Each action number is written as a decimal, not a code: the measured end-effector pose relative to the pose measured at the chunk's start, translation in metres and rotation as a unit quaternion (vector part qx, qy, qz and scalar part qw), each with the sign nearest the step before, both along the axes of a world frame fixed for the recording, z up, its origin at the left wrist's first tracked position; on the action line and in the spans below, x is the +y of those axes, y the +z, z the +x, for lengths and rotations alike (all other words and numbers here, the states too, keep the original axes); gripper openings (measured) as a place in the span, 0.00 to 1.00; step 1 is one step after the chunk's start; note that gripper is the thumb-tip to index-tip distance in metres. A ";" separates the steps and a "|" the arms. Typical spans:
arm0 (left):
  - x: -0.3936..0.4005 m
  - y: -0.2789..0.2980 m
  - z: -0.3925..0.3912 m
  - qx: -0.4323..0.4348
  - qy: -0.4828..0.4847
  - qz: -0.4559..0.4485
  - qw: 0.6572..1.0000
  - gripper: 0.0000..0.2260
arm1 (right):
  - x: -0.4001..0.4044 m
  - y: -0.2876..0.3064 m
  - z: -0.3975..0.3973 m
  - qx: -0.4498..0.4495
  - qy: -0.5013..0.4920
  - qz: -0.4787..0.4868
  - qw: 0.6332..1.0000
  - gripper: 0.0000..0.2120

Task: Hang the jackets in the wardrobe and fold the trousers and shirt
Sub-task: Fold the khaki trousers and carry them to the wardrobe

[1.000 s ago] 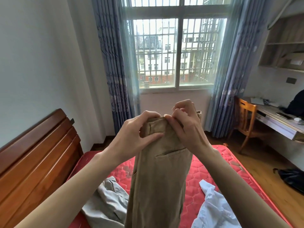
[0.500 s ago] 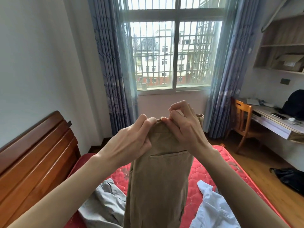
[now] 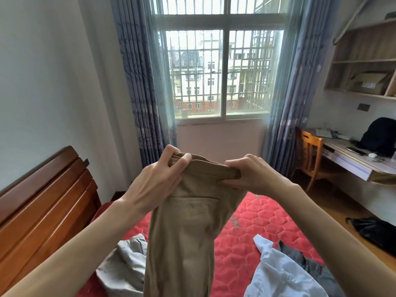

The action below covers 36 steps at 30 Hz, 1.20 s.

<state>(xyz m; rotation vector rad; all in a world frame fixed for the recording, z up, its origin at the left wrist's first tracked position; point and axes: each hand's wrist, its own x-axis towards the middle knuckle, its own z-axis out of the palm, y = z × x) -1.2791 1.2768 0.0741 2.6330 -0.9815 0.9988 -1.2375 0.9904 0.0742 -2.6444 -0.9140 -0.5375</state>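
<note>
Tan trousers [image 3: 188,228] hang in front of me over the bed, back pocket facing me. My left hand [image 3: 158,183] pinches the left end of the waistband. At the right end, my right hand [image 3: 250,174] grips the same waistband, which is stretched flat between both hands. A white shirt [image 3: 278,273] lies crumpled on the bed at the lower right, with a dark grey garment [image 3: 304,260] partly under it. A light grey garment [image 3: 126,262] lies at the lower left. No wardrobe is in view.
The bed has a red quilted mattress [image 3: 257,224] and a wooden headboard [image 3: 42,202] on the left. A wooden chair [image 3: 310,155] and desk [image 3: 351,159] stand at the right. A black bag [image 3: 372,230] lies on the floor. A barred window [image 3: 220,73] with blue curtains is ahead.
My hands were close together at the top of the waistband; they have moved apart to its two ends, spreading it flat. The trousers sit slightly lower.
</note>
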 end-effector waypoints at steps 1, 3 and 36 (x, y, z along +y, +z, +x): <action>0.005 -0.001 0.004 -0.001 0.010 0.009 1.000 0.23 | -0.002 0.001 0.002 0.024 0.027 0.036 0.999 0.18; 0.014 -0.004 0.012 -0.009 0.034 0.028 0.999 0.24 | -0.001 0.006 0.003 0.032 0.059 0.076 0.995 0.21; -0.037 0.042 0.231 0.134 0.141 0.134 0.972 0.09 | 0.014 0.067 0.183 -0.169 -0.118 -0.287 0.935 0.09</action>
